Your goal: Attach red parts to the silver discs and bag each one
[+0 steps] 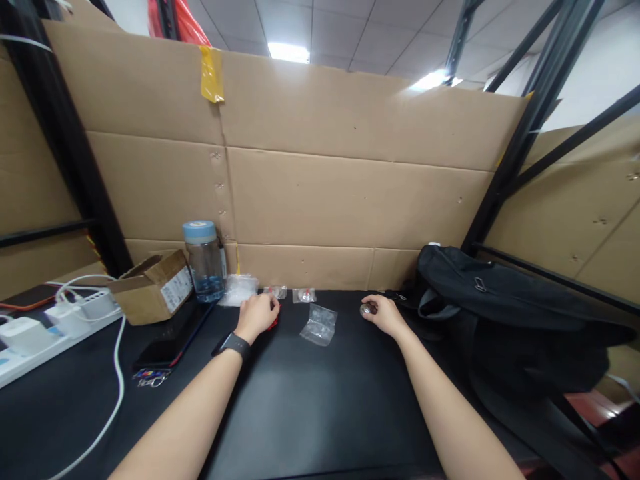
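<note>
My right hand (386, 315) is closed around the edge of a small, round, shiny object (368, 309), low over the black table. My left hand (256, 316), with a dark watch on its wrist, has its fingers curled in. A small red thing (273, 324) shows beneath its fingertips, partly hidden; whether the fingers grip it is unclear. Between the hands lies a creased clear plastic bag (319, 325). Behind it are two small clear packets, one on the right (304, 295) and one on the left (275, 292), with small items inside.
On the left stand a water bottle (204, 263), an open cardboard box (153, 287), a white power strip (60, 327) with cables, and a dark tablet-like device (175, 340) with keys. A black bag (490, 300) fills the right side. Cardboard (325, 193) walls the back.
</note>
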`<state>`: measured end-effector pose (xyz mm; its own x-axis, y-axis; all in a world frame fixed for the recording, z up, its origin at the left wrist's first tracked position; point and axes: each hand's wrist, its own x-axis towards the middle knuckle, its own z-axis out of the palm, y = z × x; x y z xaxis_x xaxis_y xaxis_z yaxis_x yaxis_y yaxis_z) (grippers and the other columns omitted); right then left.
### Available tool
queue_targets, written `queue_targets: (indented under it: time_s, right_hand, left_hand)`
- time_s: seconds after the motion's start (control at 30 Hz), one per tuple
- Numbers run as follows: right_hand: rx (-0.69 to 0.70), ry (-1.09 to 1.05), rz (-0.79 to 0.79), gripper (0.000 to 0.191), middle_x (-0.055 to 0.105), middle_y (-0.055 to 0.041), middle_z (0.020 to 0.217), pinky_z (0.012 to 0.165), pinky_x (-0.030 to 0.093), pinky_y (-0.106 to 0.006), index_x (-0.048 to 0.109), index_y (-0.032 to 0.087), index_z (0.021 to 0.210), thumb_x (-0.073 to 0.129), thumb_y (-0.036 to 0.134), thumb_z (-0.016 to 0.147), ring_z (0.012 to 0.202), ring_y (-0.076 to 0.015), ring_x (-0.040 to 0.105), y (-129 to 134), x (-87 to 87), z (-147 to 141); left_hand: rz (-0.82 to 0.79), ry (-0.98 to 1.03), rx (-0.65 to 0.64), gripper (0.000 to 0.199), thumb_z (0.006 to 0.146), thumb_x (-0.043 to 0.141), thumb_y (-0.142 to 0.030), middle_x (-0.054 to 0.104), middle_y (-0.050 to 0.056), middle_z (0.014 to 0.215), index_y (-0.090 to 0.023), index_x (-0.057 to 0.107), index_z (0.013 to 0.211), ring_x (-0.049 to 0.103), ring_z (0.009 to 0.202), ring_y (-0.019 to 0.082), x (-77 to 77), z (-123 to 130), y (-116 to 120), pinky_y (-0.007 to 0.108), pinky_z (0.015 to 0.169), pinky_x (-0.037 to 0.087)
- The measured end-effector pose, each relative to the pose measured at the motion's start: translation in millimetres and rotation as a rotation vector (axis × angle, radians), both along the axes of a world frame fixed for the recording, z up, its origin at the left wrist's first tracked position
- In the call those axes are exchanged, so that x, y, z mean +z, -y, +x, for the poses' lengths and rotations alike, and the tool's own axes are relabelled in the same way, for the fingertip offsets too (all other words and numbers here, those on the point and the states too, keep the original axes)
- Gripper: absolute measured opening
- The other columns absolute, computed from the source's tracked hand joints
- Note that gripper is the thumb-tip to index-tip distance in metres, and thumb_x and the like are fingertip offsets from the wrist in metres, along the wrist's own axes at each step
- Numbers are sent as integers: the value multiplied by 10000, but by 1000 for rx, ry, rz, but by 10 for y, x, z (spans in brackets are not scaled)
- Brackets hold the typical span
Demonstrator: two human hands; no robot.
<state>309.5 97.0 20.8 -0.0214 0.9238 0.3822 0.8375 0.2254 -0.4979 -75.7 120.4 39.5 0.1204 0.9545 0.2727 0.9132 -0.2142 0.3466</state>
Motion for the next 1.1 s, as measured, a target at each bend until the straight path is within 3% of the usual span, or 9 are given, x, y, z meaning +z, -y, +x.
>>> queue_targets:
  time_s: [0.13,0.33,0.47,0.57,0.77,0.9,1.1]
  right_hand:
    - [14,-42,-11,394,750,-76,1012,886,538,-337,716,188,1050,732,144,658,921,-221,712,-6,-12,2]
    - [11,-152,12,424,716,-98,1065,827,555,-324,703,168,1060,753,162,638,857,-195,696,-28,-39,26]
    - [15,-270,32,405,716,-90,1045,856,555,-357,702,179,1053,757,207,652,912,-213,696,12,40,-27]
    - [129,-455,85,388,695,-87,1104,920,548,-385,691,188,1058,769,262,685,1005,-222,685,127,182,-221]
    - [404,-867,97,370,685,-62,1124,1028,513,-413,676,223,1017,844,303,697,1096,-236,665,477,442,-916]
    - [500,-975,51,409,694,-55,1132,1084,484,-431,677,232,1025,875,296,673,1132,-248,658,598,443,-1220]
    - [550,-1046,-29,436,715,-54,1147,1140,433,-475,661,229,1050,879,252,673,1172,-260,650,617,382,-1302]
  left_hand:
    - [64,65,-25,205,912,507,-332,762,66,943,-238,689,916,650,981,258,92,50,53,395,903,360]
    - [137,159,-165,167,908,573,-346,764,38,1017,-265,707,964,615,1059,250,262,233,231,399,928,313]
    - [155,227,-237,190,910,605,-382,771,31,1004,-282,731,1013,618,1078,250,352,376,360,399,939,320]
    - [144,304,-302,190,903,624,-402,773,22,1021,-286,763,961,634,1064,252,401,472,449,394,948,349]
    - [136,440,-414,156,892,645,-388,757,2,1031,-294,769,890,643,1064,232,415,636,596,385,985,385]
    - [138,451,-371,171,896,634,-378,710,37,1110,-273,766,871,601,1134,256,394,701,628,433,1006,369]
    - [167,453,-347,155,891,638,-360,668,49,1120,-268,761,874,571,1129,263,371,731,633,444,992,372]
